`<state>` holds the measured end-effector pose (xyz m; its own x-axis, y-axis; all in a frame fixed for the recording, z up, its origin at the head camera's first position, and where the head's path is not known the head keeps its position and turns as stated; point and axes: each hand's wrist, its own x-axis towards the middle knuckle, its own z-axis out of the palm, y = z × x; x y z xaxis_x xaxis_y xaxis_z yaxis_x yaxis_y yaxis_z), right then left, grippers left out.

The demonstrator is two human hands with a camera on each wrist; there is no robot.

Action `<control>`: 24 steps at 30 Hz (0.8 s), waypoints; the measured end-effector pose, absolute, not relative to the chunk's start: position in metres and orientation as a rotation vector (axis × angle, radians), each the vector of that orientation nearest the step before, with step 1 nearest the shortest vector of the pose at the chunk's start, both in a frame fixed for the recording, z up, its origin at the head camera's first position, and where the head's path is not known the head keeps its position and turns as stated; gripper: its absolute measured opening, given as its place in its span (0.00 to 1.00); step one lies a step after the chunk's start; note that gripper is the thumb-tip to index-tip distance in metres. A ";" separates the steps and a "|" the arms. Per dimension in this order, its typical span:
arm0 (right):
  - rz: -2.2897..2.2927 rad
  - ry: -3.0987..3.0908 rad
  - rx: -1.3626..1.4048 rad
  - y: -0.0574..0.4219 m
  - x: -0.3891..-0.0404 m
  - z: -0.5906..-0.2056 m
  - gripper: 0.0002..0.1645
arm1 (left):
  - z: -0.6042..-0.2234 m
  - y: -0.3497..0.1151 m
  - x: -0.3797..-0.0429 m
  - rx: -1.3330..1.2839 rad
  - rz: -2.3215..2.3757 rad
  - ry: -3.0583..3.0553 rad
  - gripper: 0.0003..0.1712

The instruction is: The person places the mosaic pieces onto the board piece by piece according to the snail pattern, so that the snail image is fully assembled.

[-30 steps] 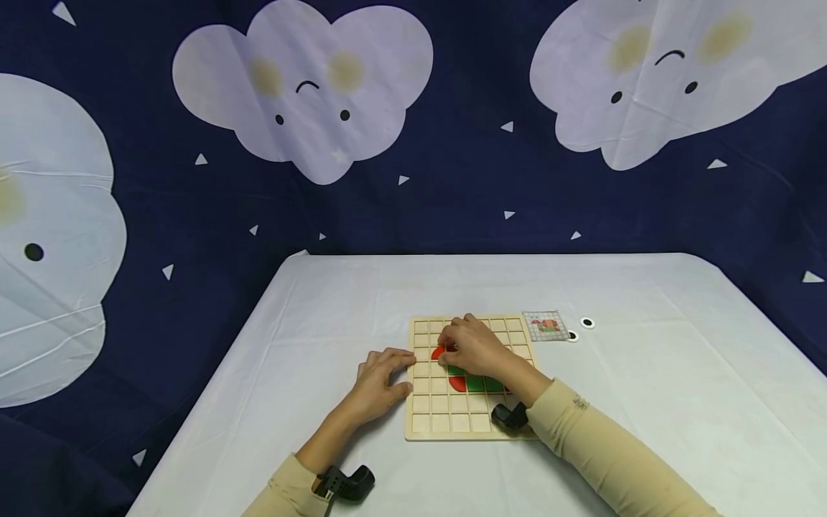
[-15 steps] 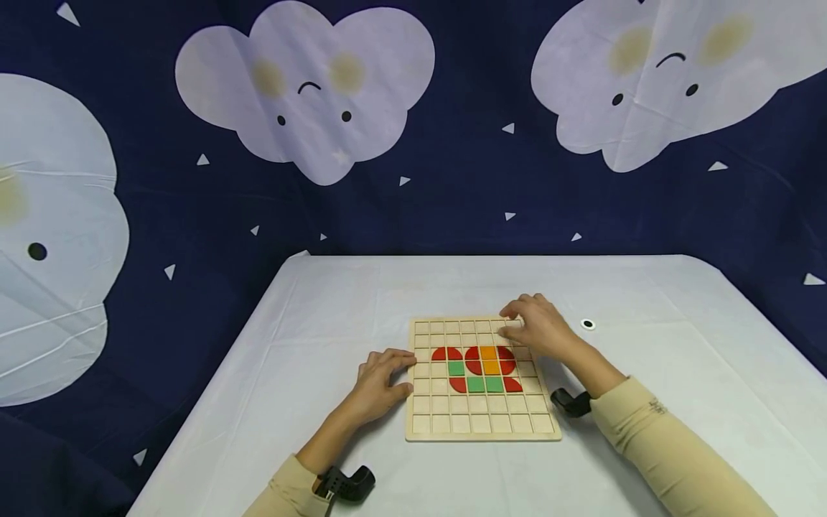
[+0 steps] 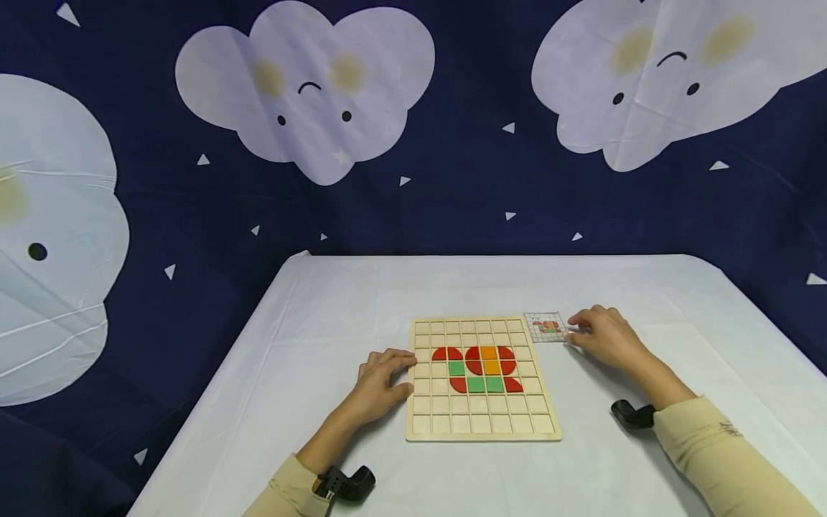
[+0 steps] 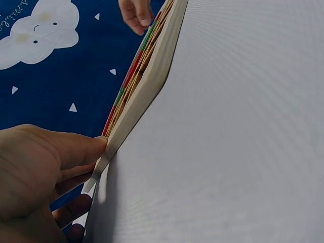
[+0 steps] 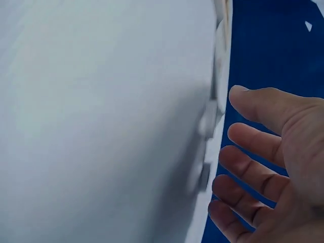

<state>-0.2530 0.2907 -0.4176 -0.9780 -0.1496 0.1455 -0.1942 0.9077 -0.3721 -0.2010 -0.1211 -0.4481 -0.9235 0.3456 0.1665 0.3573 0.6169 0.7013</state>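
A square wooden grid board (image 3: 452,435) lies on the white table. Set in its cells are red rounded tiles (image 3: 457,385), green squares (image 3: 475,385) and orange pieces (image 3: 491,367). My left hand (image 3: 377,388) rests at the board's left edge; in the left wrist view its thumb (image 4: 83,149) touches the rim. My right hand (image 3: 610,341) hovers just right of a small pattern card (image 3: 545,329), fingers apart and loosely bent. In the right wrist view two small white pieces (image 5: 210,119) lie on the table beyond the fingertips, apart from them. The head view hides these pieces behind the hand.
The white tablecloth (image 3: 336,309) stretches around the board and card. Behind the table hangs a dark blue cloth (image 3: 452,215) with white clouds. A black wrist camera (image 3: 352,485) sits on the left wrist and another (image 3: 633,415) on the right.
My right hand has left the tiles on the board and moved right, passing over the card to its right side. The board's tiles are now uncovered. My left hand has stayed put.
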 end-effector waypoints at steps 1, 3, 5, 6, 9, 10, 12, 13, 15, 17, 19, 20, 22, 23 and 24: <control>0.595 -2.959 0.270 0.293 -0.253 -0.419 0.21 | -0.448 -0.121 -0.201 -0.610 -1.225 -2.811 0.23; 0.610 -2.967 0.271 0.297 -0.252 -0.422 0.21 | -0.448 -0.121 -0.201 -0.610 -1.226 -2.810 0.23; 0.623 -2.978 0.270 0.299 -0.251 -0.423 0.20 | -0.448 -0.121 -0.201 -0.608 -1.225 -2.813 0.23; 0.629 -2.983 0.271 0.300 -0.251 -0.423 0.20 | -0.448 -0.121 -0.201 -0.607 -1.225 -2.815 0.23; 0.631 -2.991 0.269 0.300 -0.251 -0.424 0.20 | -0.448 -0.121 -0.201 -0.604 -1.228 -2.815 0.23; 0.625 -2.991 0.272 0.300 -0.251 -0.424 0.20 | -0.448 -0.121 -0.201 -0.600 -1.227 -2.817 0.23; 0.618 -2.987 0.278 0.299 -0.251 -0.425 0.19 | -0.448 -0.121 -0.201 -0.598 -1.227 -2.817 0.23; 0.616 -2.986 0.279 0.299 -0.251 -0.425 0.19 | -0.448 -0.121 -0.201 -0.596 -1.226 -2.817 0.23; 0.610 -2.988 0.280 0.298 -0.251 -0.425 0.19 | -0.448 -0.121 -0.200 -0.595 -1.223 -2.816 0.23; 0.609 -2.991 0.276 0.298 -0.251 -0.426 0.18 | -0.448 -0.121 -0.200 -0.595 -1.221 -2.816 0.23; 0.611 -2.990 0.276 0.298 -0.251 -0.426 0.17 | -0.448 -0.121 -0.201 -0.596 -1.218 -2.816 0.23; 0.611 -2.988 0.279 0.299 -0.251 -0.426 0.17 | -0.448 -0.121 -0.201 -0.596 -1.218 -2.815 0.23; 0.616 -2.984 0.284 0.300 -0.250 -0.425 0.17 | -0.448 -0.121 -0.201 -0.598 -1.216 -2.817 0.23; 0.619 -2.983 0.285 0.301 -0.250 -0.425 0.17 | -0.448 -0.121 -0.201 -0.599 -1.216 -2.818 0.23; 0.623 -2.983 0.285 0.301 -0.249 -0.425 0.17 | -0.448 -0.121 -0.201 -0.606 -1.209 -2.816 0.23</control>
<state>-0.2490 0.3014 -0.4248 -0.9794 -0.1650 0.1165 -0.1979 0.9000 -0.3883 -0.2008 -0.1212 -0.4477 -0.9247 0.3429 0.1655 0.3562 0.6252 0.6945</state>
